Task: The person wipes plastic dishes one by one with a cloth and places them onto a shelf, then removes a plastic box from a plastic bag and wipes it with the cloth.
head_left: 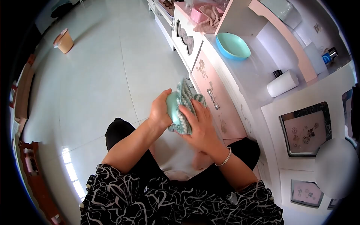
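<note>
My left hand (160, 110) is closed around the side of a smooth, rounded mint-green object (172, 107). Its far side is covered, so its full shape cannot be made out. A green-and-white striped cloth (185, 99) is wrapped over that object's right side, with one end sticking up and a corner hanging below. Pressing the cloth against the object is my right hand (200, 122), its fingers curled over the fabric. Both hands are held in front of me, above my bent legs.
To the right stands a white-and-pink cabinet (215, 95). On its top are a turquoise bowl (233, 45) and a white cylinder (283, 83) lying on its side. Further back, a brown cloth (208, 18) hangs beside a pink box (198, 14). An orange bin (64, 41) stands on the tiled floor.
</note>
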Demonstrator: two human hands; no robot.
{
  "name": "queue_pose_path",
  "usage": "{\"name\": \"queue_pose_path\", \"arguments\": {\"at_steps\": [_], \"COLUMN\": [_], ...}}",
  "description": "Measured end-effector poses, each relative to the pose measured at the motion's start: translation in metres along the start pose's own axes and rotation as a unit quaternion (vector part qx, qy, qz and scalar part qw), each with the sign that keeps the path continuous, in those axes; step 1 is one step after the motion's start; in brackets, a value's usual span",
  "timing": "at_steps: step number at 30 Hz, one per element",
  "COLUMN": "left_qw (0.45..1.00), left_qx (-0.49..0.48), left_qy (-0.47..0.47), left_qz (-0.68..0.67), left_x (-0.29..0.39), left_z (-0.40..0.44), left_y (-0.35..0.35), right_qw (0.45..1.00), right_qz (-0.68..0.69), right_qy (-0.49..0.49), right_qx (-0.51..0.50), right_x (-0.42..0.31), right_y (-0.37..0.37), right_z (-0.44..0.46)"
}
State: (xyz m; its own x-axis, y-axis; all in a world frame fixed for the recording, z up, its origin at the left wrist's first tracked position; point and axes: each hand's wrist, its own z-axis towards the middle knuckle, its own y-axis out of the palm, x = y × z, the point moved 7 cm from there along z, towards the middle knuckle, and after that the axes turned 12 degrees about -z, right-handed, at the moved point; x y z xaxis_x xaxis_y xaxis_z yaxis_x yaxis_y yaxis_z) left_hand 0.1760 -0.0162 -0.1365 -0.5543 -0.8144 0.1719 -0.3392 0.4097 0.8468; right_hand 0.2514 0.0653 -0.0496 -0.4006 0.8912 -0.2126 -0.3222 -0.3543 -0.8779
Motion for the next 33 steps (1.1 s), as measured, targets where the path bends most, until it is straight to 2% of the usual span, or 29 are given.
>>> {"name": "queue_pose_path", "arguments": {"at_steps": [1, 2, 3, 4, 5, 7, 8, 9, 10, 11, 13, 14, 15, 17, 18, 19, 21, 23, 27, 33], "left_qw": [1.000, 0.999, 0.999, 0.998, 0.991, 0.988, 0.972, 0.945, 0.944, 0.944, 0.870, 0.851, 0.851, 0.784, 0.745, 0.745, 0.673, 0.660, 0.620, 0.609], "left_qx": [-0.008, -0.022, -0.019, -0.048, -0.079, -0.075, -0.099, -0.123, -0.088, -0.093, -0.096, -0.135, -0.133, -0.210, -0.208, -0.206, -0.189, -0.180, -0.185, -0.196], "left_qy": [-0.009, 0.037, 0.035, -0.009, -0.052, -0.065, -0.046, -0.024, 0.021, 0.021, 0.224, 0.250, 0.250, 0.320, 0.374, 0.375, 0.456, 0.483, 0.546, 0.552], "left_qz": [-0.015, 0.001, -0.001, 0.046, 0.093, 0.114, 0.210, 0.303, 0.317, 0.316, 0.428, 0.441, 0.443, 0.488, 0.512, 0.512, 0.551, 0.547, 0.533, 0.535], "left_x": [-0.005, -0.002, 0.000, -0.002, -0.005, -0.002, 0.008, 0.016, 0.026, 0.027, 0.049, 0.048, 0.045, 0.035, 0.038, 0.038, 0.042, 0.040, 0.041, 0.040], "left_z": [0.000, -0.002, -0.006, -0.010, -0.015, -0.018, -0.021, -0.023, -0.024, -0.022, -0.026, -0.029, -0.033, -0.048, -0.051, -0.051, -0.059, -0.065, -0.075, -0.082], "left_y": [0.002, 0.005, 0.006, 0.013, 0.020, 0.026, 0.027, 0.029, 0.026, 0.024, 0.028, 0.032, 0.031, 0.048, 0.050, 0.050, 0.055, 0.057, 0.061, 0.062], "right_qw": [1.000, 1.000, 0.999, 0.995, 0.995, 0.949, 0.950, 0.923, 0.890, 0.892, 0.883, 0.882, 0.881, 0.915, 0.915, 0.924, 0.932, 0.954, 0.956, 0.953], "right_qz": [0.001, 0.019, 0.038, 0.074, 0.073, 0.198, 0.191, 0.244, 0.298, 0.294, 0.330, 0.337, 0.340, 0.289, 0.291, 0.283, 0.275, 0.232, 0.228, 0.240], "right_qy": [0.003, 0.001, -0.003, 0.018, 0.018, 0.234, 0.235, 0.288, 0.339, 0.338, 0.330, 0.327, 0.327, 0.271, 0.271, 0.242, 0.212, 0.154, 0.153, 0.139], "right_qx": [-0.003, 0.013, 0.028, 0.066, 0.064, 0.075, 0.076, 0.068, 0.061, 0.063, 0.048, 0.045, 0.043, 0.074, 0.073, 0.091, 0.107, 0.107, 0.105, 0.122], "right_x": [0.007, 0.017, 0.022, 0.029, 0.031, 0.070, 0.076, 0.088, 0.097, 0.098, 0.091, 0.090, 0.088, 0.080, 0.079, 0.075, 0.069, 0.060, 0.060, 0.056], "right_y": [0.005, 0.010, 0.009, 0.001, -0.001, -0.004, -0.009, -0.008, -0.007, -0.012, -0.015, -0.014, -0.013, -0.020, -0.020, -0.025, -0.031, -0.036, -0.035, -0.036], "right_z": [-0.001, -0.002, -0.001, 0.000, 0.002, -0.003, -0.003, -0.008, -0.012, -0.011, -0.011, -0.012, -0.013, -0.011, -0.011, -0.010, -0.009, -0.006, -0.008, -0.007]}}
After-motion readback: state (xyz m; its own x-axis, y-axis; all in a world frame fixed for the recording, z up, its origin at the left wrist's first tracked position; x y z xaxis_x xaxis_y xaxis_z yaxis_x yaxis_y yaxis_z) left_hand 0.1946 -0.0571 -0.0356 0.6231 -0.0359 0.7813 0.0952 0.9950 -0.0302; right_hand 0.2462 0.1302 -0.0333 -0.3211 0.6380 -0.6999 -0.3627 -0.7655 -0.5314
